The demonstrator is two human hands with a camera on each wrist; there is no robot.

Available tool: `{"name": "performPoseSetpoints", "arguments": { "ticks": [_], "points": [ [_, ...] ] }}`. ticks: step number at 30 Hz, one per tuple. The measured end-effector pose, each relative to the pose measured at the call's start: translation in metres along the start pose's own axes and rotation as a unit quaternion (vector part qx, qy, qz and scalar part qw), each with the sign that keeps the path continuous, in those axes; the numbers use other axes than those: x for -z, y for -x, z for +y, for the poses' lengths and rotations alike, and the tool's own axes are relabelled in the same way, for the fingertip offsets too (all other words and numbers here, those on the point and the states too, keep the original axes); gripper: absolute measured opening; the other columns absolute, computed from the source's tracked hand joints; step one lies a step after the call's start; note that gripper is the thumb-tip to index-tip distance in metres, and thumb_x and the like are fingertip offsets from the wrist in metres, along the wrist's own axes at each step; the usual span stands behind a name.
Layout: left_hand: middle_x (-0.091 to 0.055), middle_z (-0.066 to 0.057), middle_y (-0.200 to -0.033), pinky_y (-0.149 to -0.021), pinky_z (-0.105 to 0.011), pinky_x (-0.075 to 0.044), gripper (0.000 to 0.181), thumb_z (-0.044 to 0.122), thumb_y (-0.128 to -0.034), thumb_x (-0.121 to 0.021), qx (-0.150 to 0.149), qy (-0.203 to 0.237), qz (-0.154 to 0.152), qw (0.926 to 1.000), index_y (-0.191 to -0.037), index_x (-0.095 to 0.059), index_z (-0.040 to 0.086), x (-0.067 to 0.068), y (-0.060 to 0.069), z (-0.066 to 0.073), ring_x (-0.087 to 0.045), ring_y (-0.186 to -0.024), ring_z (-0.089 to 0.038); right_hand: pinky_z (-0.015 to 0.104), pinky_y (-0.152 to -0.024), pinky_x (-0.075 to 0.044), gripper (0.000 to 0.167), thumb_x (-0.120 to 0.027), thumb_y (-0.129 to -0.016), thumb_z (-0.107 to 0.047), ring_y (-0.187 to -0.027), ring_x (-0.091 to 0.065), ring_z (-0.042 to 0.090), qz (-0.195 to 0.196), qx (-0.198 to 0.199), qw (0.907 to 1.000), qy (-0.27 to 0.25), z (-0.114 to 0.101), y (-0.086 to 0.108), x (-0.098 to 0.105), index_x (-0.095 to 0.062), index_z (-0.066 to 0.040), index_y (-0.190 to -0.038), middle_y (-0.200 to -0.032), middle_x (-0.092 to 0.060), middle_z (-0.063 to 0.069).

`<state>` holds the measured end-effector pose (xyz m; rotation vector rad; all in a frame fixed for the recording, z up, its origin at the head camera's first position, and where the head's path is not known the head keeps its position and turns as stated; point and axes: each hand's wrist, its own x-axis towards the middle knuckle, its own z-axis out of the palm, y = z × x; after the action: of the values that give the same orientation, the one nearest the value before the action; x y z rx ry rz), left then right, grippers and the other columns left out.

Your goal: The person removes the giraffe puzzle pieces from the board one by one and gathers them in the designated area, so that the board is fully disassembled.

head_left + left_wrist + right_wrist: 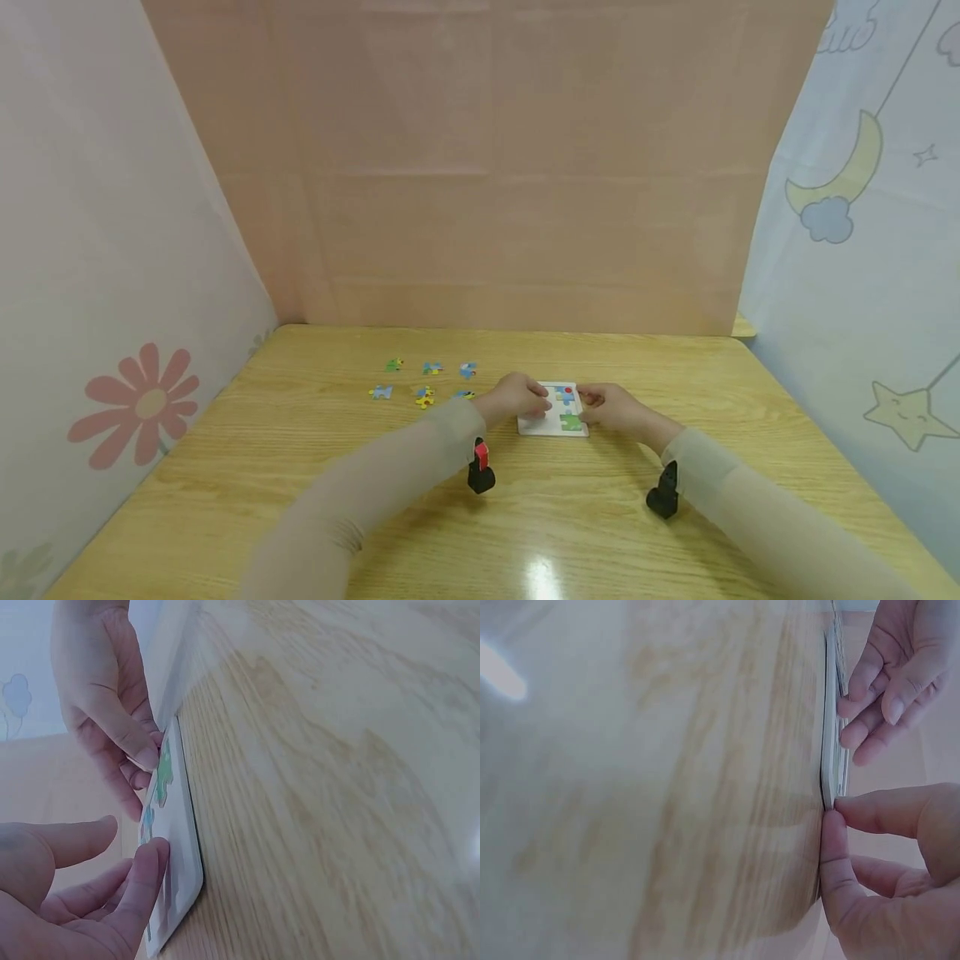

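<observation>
A white puzzle tray [529, 429] lies on the table between both hands, with a green puzzle piece [570, 422] and a blue piece with a red spot [564, 395] in its right part. My left hand [519, 397] reaches over the tray's left side. In the left wrist view its fingertips [159, 849] touch the tray, with the thumb raised apart. My right hand [617, 410] pinches the tray's right edge between thumb and index finger [834, 832]. Its thumb lies beside the green piece in the left wrist view.
Left of the tray lie several loose puzzle pieces, among them a light blue one [381, 392], a green one [393, 364] and a yellow one [425, 398]. A beige cloth [487, 208] hangs behind the wooden table [315, 467], with patterned cloths at both sides.
</observation>
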<state>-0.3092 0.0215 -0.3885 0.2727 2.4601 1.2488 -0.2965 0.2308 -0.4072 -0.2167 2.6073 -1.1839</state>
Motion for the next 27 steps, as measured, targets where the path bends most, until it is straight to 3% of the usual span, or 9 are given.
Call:
{"name": "performPoseSetpoints", "arguments": {
  "ticks": [7, 13, 20, 27],
  "points": [
    [-0.07, -0.001, -0.088, -0.063, -0.019, -0.051, 0.011, 0.012, -0.0861, -0.073, -0.011, -0.044, 0.004, 0.999, -0.096, -0.076, 0.007, -0.013, -0.008, 0.003, -0.062, -0.068, -0.01, 0.033, -0.084, -0.045, 0.061, -0.065, -0.091, -0.009, -0.106, -0.046, 0.027, 0.001, -0.002, 1.0, 0.0, 0.002, -0.001, 0.0, -0.039, 0.004, -0.145, -0.123, -0.051, 0.019],
    [-0.069, 0.002, -0.082, -0.059, -0.019, -0.048, 0.003, 0.012, -0.0852, -0.074, -0.02, -0.069, 0.01, 0.9974, -0.085, -0.077, 0.01, -0.025, -0.014, 0.001, -0.058, -0.064, -0.009, 0.037, -0.089, -0.048, 0.06, -0.065, -0.091, -0.012, -0.111, -0.048, 0.029, 0.001, 0.003, 1.0, 0.004, 0.005, -0.003, -0.002, -0.041, 0.002, -0.144, -0.126, -0.051, 0.02],
    [-0.066, 0.002, -0.068, -0.054, -0.017, -0.045, 0.008, 0.01, -0.0854, -0.074, -0.038, -0.073, 0.014, 0.9966, -0.078, -0.075, 0.008, -0.028, -0.015, 0.001, -0.053, -0.059, -0.007, 0.038, -0.088, -0.048, 0.059, -0.065, -0.091, -0.01, -0.108, -0.049, 0.028, 0.005, 0.003, 1.0, 0.005, 0.003, -0.001, -0.003, -0.041, 0.004, -0.143, -0.124, -0.052, 0.02],
    [-0.062, 0.002, -0.068, -0.052, -0.017, -0.041, 0.01, 0.009, -0.0858, -0.073, -0.034, -0.071, 0.016, 0.9968, -0.076, -0.074, 0.007, -0.027, -0.012, 0.005, -0.049, -0.059, -0.008, 0.036, -0.086, -0.047, 0.057, -0.064, -0.091, -0.009, -0.105, -0.048, 0.027, 0.011, 0.001, 0.9999, 0.01, 0.002, 0.0, -0.003, -0.043, 0.004, -0.142, -0.121, -0.052, 0.018]
  ]
}}
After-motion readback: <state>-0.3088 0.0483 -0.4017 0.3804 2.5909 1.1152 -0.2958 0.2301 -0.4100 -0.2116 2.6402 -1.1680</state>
